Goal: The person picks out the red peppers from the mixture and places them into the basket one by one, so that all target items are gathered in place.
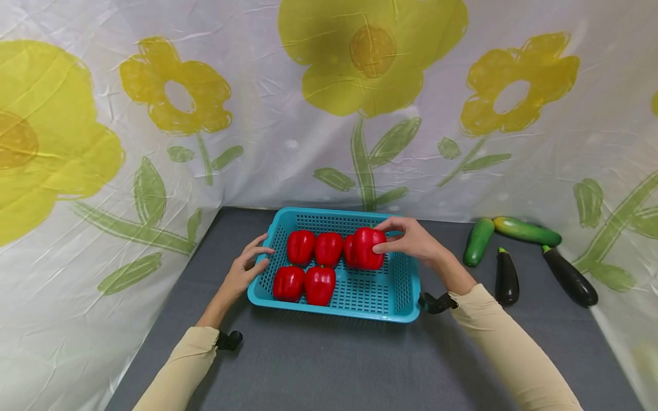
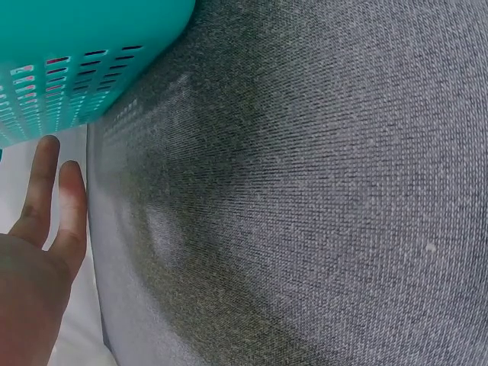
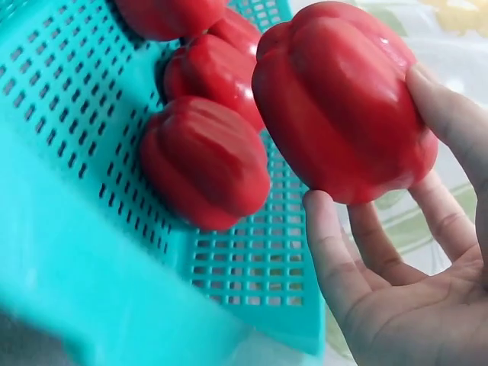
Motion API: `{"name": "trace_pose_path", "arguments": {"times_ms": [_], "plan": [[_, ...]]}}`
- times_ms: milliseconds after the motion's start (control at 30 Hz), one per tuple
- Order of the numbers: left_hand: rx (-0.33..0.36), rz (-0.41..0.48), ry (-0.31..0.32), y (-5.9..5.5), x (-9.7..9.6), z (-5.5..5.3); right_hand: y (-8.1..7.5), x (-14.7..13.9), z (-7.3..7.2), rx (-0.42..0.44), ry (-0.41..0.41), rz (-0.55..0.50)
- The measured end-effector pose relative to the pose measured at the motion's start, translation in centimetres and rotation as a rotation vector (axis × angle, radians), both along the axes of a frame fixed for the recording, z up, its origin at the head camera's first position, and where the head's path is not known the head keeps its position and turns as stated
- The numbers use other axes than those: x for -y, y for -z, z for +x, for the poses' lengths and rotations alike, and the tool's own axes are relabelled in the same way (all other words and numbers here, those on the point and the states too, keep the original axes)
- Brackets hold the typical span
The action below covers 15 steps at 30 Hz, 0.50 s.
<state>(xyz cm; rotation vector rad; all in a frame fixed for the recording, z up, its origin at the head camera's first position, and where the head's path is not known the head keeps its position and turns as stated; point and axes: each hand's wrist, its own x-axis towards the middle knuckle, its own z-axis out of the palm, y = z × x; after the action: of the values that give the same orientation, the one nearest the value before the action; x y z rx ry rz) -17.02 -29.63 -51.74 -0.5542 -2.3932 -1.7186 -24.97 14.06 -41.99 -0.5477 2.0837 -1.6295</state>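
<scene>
My right hand [image 1: 408,242] grips a red bell pepper [image 1: 369,249] over the right half of a blue plastic basket [image 1: 336,312]. In the right wrist view, the thumb and fingertips close round the sides of this pepper [image 3: 343,107], which hangs above the others. Several more red bell peppers [image 1: 320,285] lie in the basket's left and middle, one of them [image 1: 349,251] partly hidden behind the held one. My left hand [image 1: 243,268] is at the basket's left rim, its fingers spread and holding nothing. In the left wrist view, two fingers [image 2: 71,206] extend beside the perforated basket wall [image 2: 84,72].
To the right of the basket lie two green, cucumber-like vegetables, one plain green [image 1: 478,242] and one with a yellow end [image 1: 529,230]. Below them are two dark eggplants [image 1: 507,278] [image 1: 570,278]. A grey cloth [image 1: 329,365] covers the table, with a flower-printed curtain [image 1: 257,171] behind.
</scene>
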Motion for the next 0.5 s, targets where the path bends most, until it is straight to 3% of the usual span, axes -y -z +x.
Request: {"name": "trace_pose_path", "arguments": {"times_ms": [500], "plan": [[-0.002,-0.002,-0.008,0.0,-0.1,0.0,1.2,1.7,0.2,0.047,0.016,0.001]]}}
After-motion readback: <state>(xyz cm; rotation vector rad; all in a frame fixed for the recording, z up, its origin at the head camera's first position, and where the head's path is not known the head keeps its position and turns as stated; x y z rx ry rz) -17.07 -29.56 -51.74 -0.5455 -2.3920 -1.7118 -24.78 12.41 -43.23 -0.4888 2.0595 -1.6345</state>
